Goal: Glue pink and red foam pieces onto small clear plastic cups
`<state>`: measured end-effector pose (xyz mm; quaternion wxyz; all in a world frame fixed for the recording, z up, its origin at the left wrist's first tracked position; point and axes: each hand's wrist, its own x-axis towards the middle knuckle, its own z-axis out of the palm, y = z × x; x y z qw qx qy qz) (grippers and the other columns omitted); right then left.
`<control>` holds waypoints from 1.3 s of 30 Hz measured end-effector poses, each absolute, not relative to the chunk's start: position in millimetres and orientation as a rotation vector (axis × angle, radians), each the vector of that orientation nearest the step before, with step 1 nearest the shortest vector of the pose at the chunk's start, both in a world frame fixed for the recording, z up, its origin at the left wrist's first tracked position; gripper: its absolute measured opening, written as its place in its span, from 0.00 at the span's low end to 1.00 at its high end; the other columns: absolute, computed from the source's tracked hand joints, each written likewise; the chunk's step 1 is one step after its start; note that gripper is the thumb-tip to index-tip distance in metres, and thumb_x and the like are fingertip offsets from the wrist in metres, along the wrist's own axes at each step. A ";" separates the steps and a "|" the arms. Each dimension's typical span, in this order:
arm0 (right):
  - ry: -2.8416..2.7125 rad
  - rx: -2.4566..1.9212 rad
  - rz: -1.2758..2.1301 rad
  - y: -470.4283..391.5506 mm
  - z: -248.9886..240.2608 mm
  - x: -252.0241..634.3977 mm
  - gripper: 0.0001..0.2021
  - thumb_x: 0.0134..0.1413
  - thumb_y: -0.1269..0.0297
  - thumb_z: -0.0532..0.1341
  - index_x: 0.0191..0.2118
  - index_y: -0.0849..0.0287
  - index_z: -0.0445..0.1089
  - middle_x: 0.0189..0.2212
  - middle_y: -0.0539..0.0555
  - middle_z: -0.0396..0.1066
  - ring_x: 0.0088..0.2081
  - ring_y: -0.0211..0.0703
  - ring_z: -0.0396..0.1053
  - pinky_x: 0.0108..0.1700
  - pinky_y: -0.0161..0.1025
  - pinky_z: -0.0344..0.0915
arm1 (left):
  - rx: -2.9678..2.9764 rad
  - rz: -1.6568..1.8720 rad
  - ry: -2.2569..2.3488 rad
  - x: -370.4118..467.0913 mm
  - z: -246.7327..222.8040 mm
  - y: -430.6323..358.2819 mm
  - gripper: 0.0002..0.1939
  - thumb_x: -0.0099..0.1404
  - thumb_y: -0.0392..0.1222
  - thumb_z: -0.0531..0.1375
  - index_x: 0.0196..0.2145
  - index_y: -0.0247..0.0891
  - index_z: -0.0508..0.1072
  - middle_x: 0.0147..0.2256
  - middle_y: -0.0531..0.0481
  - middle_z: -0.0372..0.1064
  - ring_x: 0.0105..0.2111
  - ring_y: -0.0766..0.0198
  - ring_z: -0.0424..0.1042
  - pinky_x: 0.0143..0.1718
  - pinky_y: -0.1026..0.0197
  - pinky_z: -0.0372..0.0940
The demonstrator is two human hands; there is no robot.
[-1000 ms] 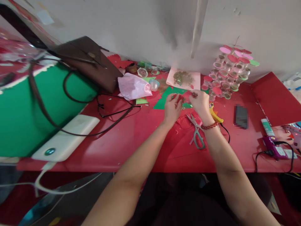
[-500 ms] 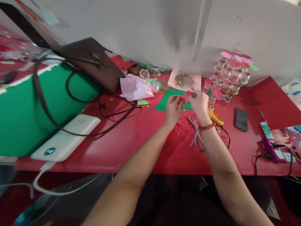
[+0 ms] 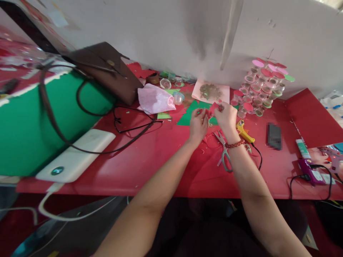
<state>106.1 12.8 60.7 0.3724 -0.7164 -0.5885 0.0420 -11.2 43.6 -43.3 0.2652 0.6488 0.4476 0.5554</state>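
Observation:
Between my hands is a small piece of red paper (image 3: 213,108), pinched by the fingers of my right hand (image 3: 225,116). The fingers of my left hand (image 3: 198,124) are closed at the near side of it, on a bit of red that looks like paper; its edges are partly hidden. Both hands hover over a green paper sheet (image 3: 189,116). Just below them, a pair of scissors (image 3: 224,151) with grey-green handles lies on red paper scraps (image 3: 212,140). A yellow glue gun (image 3: 245,132) rests right of my right wrist.
Clear cups with coloured discs (image 3: 261,89) are stacked at the back right. A dark blurred object (image 3: 274,136) and a glue stick (image 3: 303,148) lie rightward. At left are a brown bag (image 3: 105,71), eyeglasses (image 3: 134,126) and a white power bank (image 3: 76,157). A pink cloth (image 3: 155,99) lies behind.
Little differs. Both hands stay over the green sheet with the red paper between them; the view has shifted very slightly.

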 end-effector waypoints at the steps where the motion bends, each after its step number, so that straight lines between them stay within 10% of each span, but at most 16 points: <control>1: -1.525 -1.844 0.091 12.5 61.7 105.5 0.10 0.57 0.74 0.59 0.38 0.59 0.79 0.29 0.54 0.79 0.33 0.44 0.75 0.40 0.37 0.66 | 1.754 1.498 1.208 -11.8 -43.5 43.8 0.16 0.77 0.48 0.57 0.52 0.39 0.79 0.56 0.36 0.71 0.57 0.51 0.74 0.56 0.49 0.75; 27: -1.521 -1.758 0.163 2.2 49.1 110.1 0.12 0.64 0.70 0.58 0.47 0.58 0.77 0.32 0.53 0.78 0.37 0.44 0.78 0.39 0.36 0.68 | 1.748 1.454 1.220 -15.8 -46.9 44.9 0.20 0.75 0.53 0.58 0.55 0.40 0.79 0.57 0.35 0.70 0.56 0.49 0.74 0.44 0.54 0.77; 39: -1.347 -1.916 0.496 4.7 26.8 149.6 0.22 0.62 0.72 0.59 0.61 0.65 0.71 0.28 0.54 0.78 0.27 0.46 0.78 0.37 0.41 0.74 | 1.789 1.622 1.257 -29.1 -34.8 46.3 0.23 0.79 0.54 0.53 0.57 0.39 0.78 0.54 0.37 0.72 0.57 0.51 0.73 0.66 0.46 0.65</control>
